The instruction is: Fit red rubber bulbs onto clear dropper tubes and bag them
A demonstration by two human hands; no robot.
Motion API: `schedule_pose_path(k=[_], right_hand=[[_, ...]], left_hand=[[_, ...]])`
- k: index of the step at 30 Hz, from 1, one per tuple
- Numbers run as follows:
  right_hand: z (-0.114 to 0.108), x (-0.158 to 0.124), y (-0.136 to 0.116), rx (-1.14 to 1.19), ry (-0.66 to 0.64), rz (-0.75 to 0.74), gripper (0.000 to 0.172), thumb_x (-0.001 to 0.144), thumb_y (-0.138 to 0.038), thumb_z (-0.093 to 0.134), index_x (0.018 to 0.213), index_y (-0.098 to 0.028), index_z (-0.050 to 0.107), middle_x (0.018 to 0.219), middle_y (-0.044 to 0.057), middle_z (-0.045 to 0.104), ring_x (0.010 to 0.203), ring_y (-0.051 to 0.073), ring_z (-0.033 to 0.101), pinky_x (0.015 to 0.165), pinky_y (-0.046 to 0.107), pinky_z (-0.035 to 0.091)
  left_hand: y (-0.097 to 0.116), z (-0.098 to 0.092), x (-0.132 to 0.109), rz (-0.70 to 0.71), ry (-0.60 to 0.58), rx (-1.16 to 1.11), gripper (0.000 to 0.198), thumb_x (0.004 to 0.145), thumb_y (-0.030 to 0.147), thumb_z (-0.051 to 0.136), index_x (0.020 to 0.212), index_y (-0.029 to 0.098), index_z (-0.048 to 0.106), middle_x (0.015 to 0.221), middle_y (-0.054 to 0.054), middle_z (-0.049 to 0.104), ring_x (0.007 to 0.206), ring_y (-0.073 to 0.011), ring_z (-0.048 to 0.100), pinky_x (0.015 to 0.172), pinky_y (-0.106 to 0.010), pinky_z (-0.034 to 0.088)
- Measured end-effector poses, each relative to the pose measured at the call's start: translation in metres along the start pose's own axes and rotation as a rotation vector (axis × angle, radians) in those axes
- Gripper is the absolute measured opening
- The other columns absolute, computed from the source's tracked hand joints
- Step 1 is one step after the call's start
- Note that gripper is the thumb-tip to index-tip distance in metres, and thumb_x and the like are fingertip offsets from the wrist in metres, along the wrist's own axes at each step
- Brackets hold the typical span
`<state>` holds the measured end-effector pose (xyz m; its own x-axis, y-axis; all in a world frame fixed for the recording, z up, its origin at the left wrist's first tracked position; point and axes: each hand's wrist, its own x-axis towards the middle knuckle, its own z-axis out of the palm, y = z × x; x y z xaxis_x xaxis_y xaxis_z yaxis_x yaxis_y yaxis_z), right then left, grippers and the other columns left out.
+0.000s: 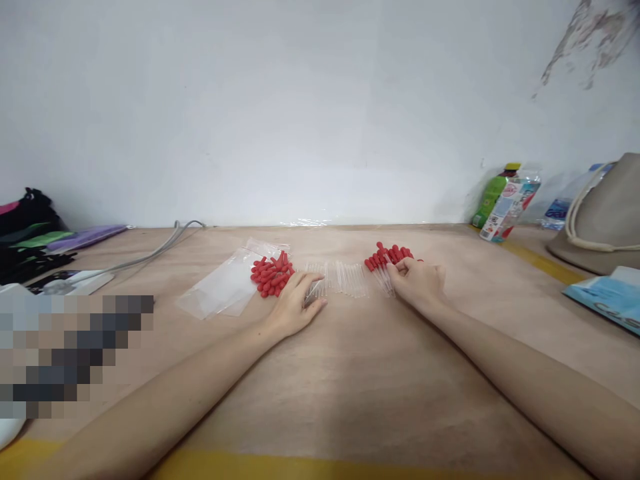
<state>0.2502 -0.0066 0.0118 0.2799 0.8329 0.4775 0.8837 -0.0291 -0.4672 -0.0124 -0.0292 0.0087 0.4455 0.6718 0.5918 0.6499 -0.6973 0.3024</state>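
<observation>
My left hand rests beside a row of clear, thin dropper tubes, touching the left end. Its thumb and fingers are apart, and tubes show in the gap. Just left of its fingers lies a heap of loose red rubber bulbs. My right hand is closed at a group of droppers with red bulbs, lined up at the right. Its fingertips pinch a dropper, whose far end lies among the others. The fingers partly hide this group.
Clear plastic bags lie left of the loose bulbs. A grey cable and dark and coloured fabric are further left. Bottles, a beige hat and a blue packet stand or lie right. A white wall bounds the back.
</observation>
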Motion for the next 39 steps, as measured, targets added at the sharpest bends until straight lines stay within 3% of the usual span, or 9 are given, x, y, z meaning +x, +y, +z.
schedule_pose_path(k=[3, 6, 12, 20, 25, 29, 35, 39], right_hand=[[-0.001, 0.003, 0.003, -0.019, -0.025, 0.062, 0.022, 0.075, -0.035, 0.047, 0.075, -0.022, 0.064, 0.07, 0.001, 0.066, 0.072, 0.019, 0.058, 0.085, 0.038, 0.024], [-0.001, 0.002, 0.002, -0.056, -0.032, 0.033, 0.026, 0.076, -0.033, 0.045, 0.091, -0.024, 0.065, 0.077, 0.002, 0.068, 0.077, 0.02, 0.059, 0.085, 0.038, 0.024], [0.004, 0.004, 0.001, -0.086, -0.079, -0.003, 0.03, 0.078, -0.033, 0.043, 0.098, -0.025, 0.064, 0.074, 0.002, 0.067, 0.078, 0.021, 0.059, 0.084, 0.039, 0.024], [0.015, 0.003, 0.007, -0.07, -0.06, -0.134, 0.03, 0.079, -0.039, 0.043, 0.096, -0.025, 0.064, 0.072, 0.003, 0.067, 0.075, 0.021, 0.058, 0.086, 0.042, 0.021], [0.015, 0.001, 0.005, -0.065, -0.022, -0.139, 0.035, 0.079, -0.042, 0.042, 0.1, -0.021, 0.059, 0.068, 0.002, 0.065, 0.076, 0.021, 0.058, 0.085, 0.041, 0.021], [0.012, -0.003, 0.001, -0.045, 0.024, -0.176, 0.033, 0.08, -0.04, 0.04, 0.098, -0.02, 0.059, 0.062, 0.001, 0.063, 0.066, 0.019, 0.056, 0.08, 0.038, 0.023], [0.013, -0.022, -0.019, -0.006, 0.03, -0.388, 0.025, 0.081, -0.032, 0.041, 0.076, -0.02, 0.063, 0.067, 0.002, 0.065, 0.063, 0.015, 0.054, 0.076, 0.035, 0.02], [0.015, -0.028, -0.029, -0.084, -0.013, -0.373, 0.024, 0.079, -0.033, 0.044, 0.071, -0.019, 0.062, 0.075, 0.004, 0.066, 0.073, 0.018, 0.056, 0.074, 0.035, 0.021]], left_hand=[[0.001, 0.0, 0.001, 0.014, -0.02, 0.0, 0.032, 0.078, 0.022, 0.056, 0.109, 0.021, 0.05, 0.103, -0.006, 0.053, 0.1, -0.0206, 0.049, 0.086, -0.035, 0.042], [0.001, 0.0, 0.001, 0.028, -0.029, -0.01, 0.026, 0.077, 0.021, 0.056, 0.103, 0.021, 0.053, 0.101, -0.005, 0.053, 0.097, -0.0195, 0.049, 0.086, -0.034, 0.042], [0.001, 0.001, 0.001, 0.03, -0.039, -0.02, 0.021, 0.077, 0.02, 0.055, 0.098, 0.02, 0.055, 0.098, -0.005, 0.054, 0.095, -0.0195, 0.05, 0.084, -0.034, 0.042], [0.0, 0.001, 0.001, 0.002, -0.04, -0.021, 0.021, 0.078, 0.023, 0.055, 0.099, 0.021, 0.055, 0.098, -0.006, 0.054, 0.094, -0.0204, 0.051, 0.083, -0.036, 0.043], [0.002, 0.0, 0.001, -0.005, -0.051, -0.016, 0.02, 0.078, 0.023, 0.055, 0.098, 0.02, 0.055, 0.098, -0.005, 0.054, 0.093, -0.0195, 0.051, 0.082, -0.034, 0.043], [0.002, 0.0, 0.001, -0.014, -0.033, 0.032, 0.025, 0.077, 0.026, 0.056, 0.101, 0.02, 0.054, 0.098, -0.005, 0.055, 0.094, -0.0201, 0.051, 0.082, -0.034, 0.042], [0.003, 0.003, 0.001, -0.208, 0.092, 0.235, 0.036, 0.068, 0.043, 0.064, 0.093, 0.019, 0.053, 0.094, -0.006, 0.058, 0.091, -0.0258, 0.049, 0.079, -0.04, 0.038], [0.002, -0.004, 0.007, -0.275, 0.142, 0.334, 0.029, 0.069, 0.038, 0.061, 0.09, 0.019, 0.055, 0.092, -0.006, 0.058, 0.09, -0.0263, 0.048, 0.078, -0.041, 0.036]])
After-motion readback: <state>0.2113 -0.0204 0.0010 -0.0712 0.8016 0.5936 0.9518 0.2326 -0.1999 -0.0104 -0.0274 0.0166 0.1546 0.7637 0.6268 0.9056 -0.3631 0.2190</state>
